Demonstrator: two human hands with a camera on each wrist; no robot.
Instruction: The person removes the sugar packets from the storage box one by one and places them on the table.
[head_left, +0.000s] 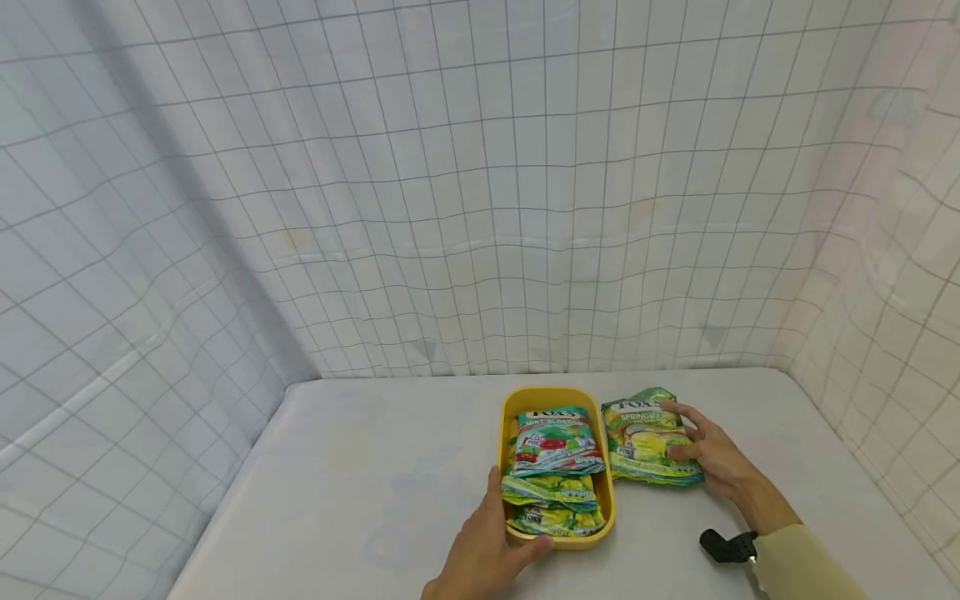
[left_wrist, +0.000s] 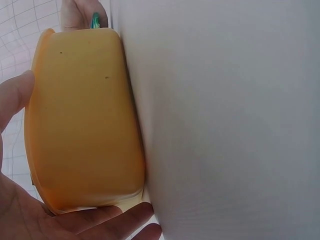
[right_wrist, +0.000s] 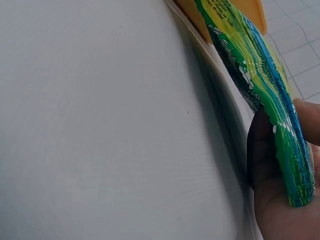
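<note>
My right hand (head_left: 716, 458) grips a green bag of Fox's candy (head_left: 641, 437) by its right side, thumb on the front. In the right wrist view the bag (right_wrist: 270, 90) is seen edge-on between thumb and fingers, tilted over the table. My left hand (head_left: 480, 542) holds the near left corner of a yellow plastic tub (head_left: 609, 500), with its thumb at the near end and fingers along the left side. Inside the tub, a teal Mint Blossom candy bag (head_left: 555, 442) lies behind two yellow-green candy bags (head_left: 555, 523).
A white table (head_left: 352, 483) carries everything. White grid-patterned sheeting (head_left: 450, 208) hangs behind it and on both sides. A black band with a small black device (head_left: 727, 546) is on the right wrist, below a pale yellow sleeve (head_left: 802, 567).
</note>
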